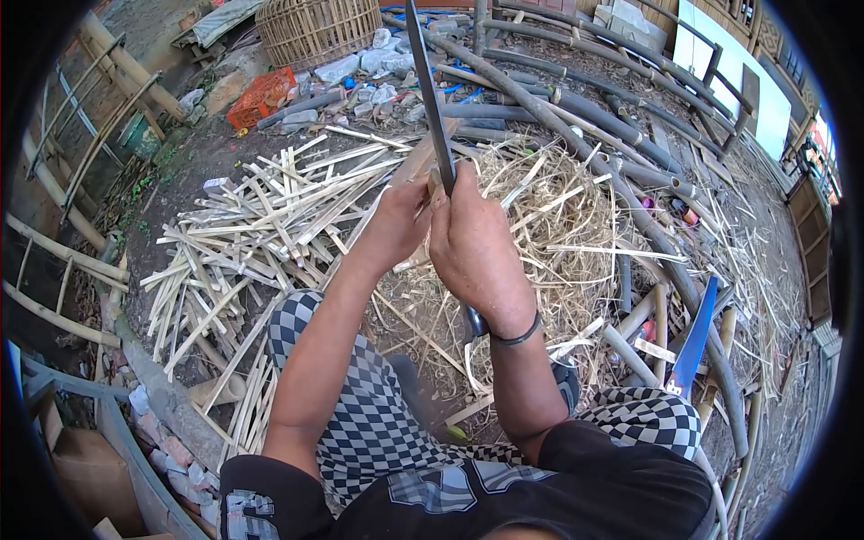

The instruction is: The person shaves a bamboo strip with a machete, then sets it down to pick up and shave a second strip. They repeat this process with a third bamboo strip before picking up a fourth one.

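A long dark blade points up and away from me, its lower end between my two hands. My right hand is closed around its base, and a dark rounded end shows below that wrist. My left hand is pinched at the blade's near end, touching the right fingers; anything between its fingertips is too small to make out. Behind the hands lies a brown wooden piece. A heap of pale split sticks spreads to the left, and a pile of thin curled shavings lies to the right.
A blue saw blade leans at the right among dark poles. Farther off are an orange crate and a woven basket. Bamboo railings stand on the left, above a brown box. My checkered knees flank the work area.
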`<state>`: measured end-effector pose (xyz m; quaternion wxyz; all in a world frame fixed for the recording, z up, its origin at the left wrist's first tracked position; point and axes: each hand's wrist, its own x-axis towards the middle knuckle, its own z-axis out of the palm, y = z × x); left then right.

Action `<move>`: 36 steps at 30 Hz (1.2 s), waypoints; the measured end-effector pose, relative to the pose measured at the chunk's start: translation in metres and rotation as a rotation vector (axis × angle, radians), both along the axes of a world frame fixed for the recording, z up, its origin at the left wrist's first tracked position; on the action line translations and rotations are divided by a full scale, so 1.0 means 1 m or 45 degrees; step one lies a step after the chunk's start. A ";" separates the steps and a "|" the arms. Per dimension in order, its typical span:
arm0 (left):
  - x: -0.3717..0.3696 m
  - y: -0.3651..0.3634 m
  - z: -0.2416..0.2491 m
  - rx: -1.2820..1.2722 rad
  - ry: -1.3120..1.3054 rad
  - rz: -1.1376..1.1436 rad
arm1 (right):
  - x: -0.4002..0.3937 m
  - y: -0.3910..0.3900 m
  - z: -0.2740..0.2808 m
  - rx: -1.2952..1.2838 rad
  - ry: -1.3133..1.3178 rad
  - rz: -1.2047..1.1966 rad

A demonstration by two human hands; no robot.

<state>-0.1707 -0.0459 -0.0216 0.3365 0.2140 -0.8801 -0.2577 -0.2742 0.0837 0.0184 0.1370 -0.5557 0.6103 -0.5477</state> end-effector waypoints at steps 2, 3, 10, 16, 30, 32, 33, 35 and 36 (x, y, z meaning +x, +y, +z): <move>0.001 0.001 0.004 -0.009 -0.077 0.007 | -0.003 -0.006 -0.003 0.024 -0.011 0.005; 0.001 0.005 0.007 -0.009 -0.072 0.010 | -0.004 -0.003 -0.001 0.024 -0.006 0.007; -0.001 0.003 0.008 -0.043 -0.002 -0.031 | 0.000 0.000 0.007 -0.016 0.037 -0.009; -0.002 0.012 0.021 0.036 0.044 -0.023 | 0.002 0.014 0.026 -0.076 -0.023 -0.004; -0.006 -0.017 0.000 -0.084 0.030 0.106 | -0.003 -0.024 0.008 -0.127 0.117 -0.013; -0.009 -0.011 0.004 -0.101 0.106 0.077 | -0.007 -0.020 0.010 -0.111 0.116 -0.034; -0.010 -0.008 0.003 -0.072 0.169 0.058 | -0.005 -0.014 0.013 -0.115 0.119 -0.041; -0.009 -0.002 0.025 -0.028 0.130 0.042 | 0.000 -0.003 0.026 -0.114 0.015 -0.032; -0.008 0.002 0.032 -0.036 0.122 0.054 | 0.002 0.000 0.029 -0.238 0.031 -0.036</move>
